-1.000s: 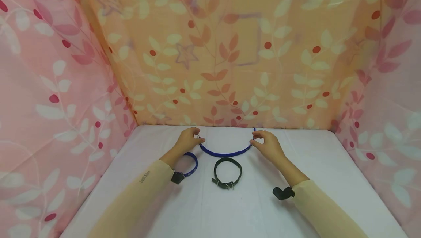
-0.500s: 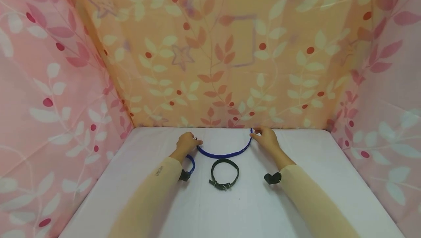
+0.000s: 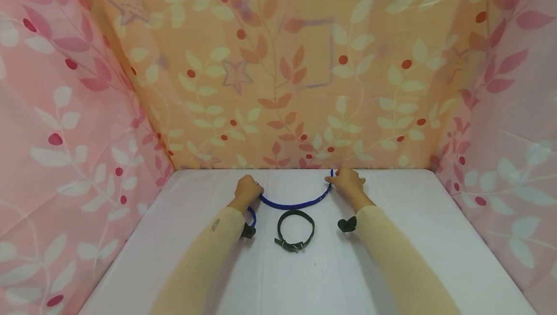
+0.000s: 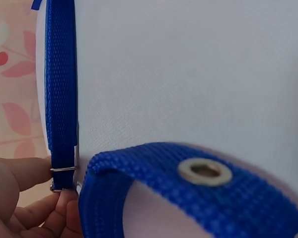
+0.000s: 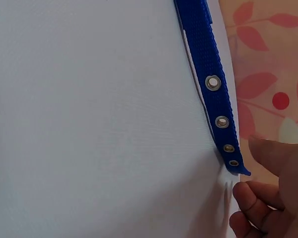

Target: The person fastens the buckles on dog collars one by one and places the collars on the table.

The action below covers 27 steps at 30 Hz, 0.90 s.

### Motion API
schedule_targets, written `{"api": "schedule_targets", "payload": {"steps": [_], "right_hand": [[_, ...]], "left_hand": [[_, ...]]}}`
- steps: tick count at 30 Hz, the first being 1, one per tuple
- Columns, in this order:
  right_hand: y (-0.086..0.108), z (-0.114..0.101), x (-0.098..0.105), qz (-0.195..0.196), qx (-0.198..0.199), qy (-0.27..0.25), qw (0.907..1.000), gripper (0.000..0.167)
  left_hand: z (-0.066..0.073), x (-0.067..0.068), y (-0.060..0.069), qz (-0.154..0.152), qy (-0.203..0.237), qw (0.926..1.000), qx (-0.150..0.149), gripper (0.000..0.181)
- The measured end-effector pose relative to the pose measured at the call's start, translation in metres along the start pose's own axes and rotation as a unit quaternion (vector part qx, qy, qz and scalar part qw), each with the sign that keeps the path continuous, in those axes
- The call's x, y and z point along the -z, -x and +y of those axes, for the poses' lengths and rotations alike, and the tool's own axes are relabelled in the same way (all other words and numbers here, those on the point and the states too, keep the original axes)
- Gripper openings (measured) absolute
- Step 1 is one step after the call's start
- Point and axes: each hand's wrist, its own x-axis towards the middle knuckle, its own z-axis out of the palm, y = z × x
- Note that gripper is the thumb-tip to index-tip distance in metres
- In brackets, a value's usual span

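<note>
Floppy-looking blue strap [image 3: 290, 207] is inviting end-grips. Left hand [image 3: 248, 191] is pinching one end, right hand [image 3: 349, 184] gaping beside its tip

- Straight ahead on my feed hangs a yellow-orange cloth backdrop [image 3: 365, 112], printed with pale leaves, reddish sprigs and red dots.
- I can make out a large purple star outline [image 3: 126, 3] on it, a smaller star [image 3: 237, 76] and a partial square [image 3: 332, 54].
- Pink leafy cloth flanks my view: a left panel [image 3: 21, 228], a right panel [image 3: 522, 107].
- Below me, the white tabletop [image 3: 315, 286] reaches back to the backdrop.
- I get soft light.
</note>
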Motion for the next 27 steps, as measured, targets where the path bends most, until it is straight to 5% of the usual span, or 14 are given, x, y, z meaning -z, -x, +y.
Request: {"api": "schedule_targets", "payload": {"steps": [11, 16, 19, 27], "right_hand": [[0.012, -0.008, -0.002, 0.024, -0.013, -0.011, 0.9996, 0.028], [0.018, -0.006, 0.004, 0.044, -0.015, -0.067, 0.9967, 0.031], [0.023, -0.002, 0.006, 0.063, -0.007, -0.108, 0.9921, 0.033], [0.031, 0.001, 0.008, 0.087, 0.048, -0.238, 0.9662, 0.029]], "left_hand": [[-0.006, -0.006, -0.011, 0.049, 0.040, 0.9971, -0.042, 0.009], [-0.002, 0.007, -0.002, 0.019, 0.141, 0.9898, 0.010, 0.021], [-0.002, 0.016, 0.003, -0.003, 0.183, 0.9827, 0.029, 0.028], [-0.009, 0.025, -0.001, -0.005, 0.265, 0.9643, 0.002, 0.027]]}}
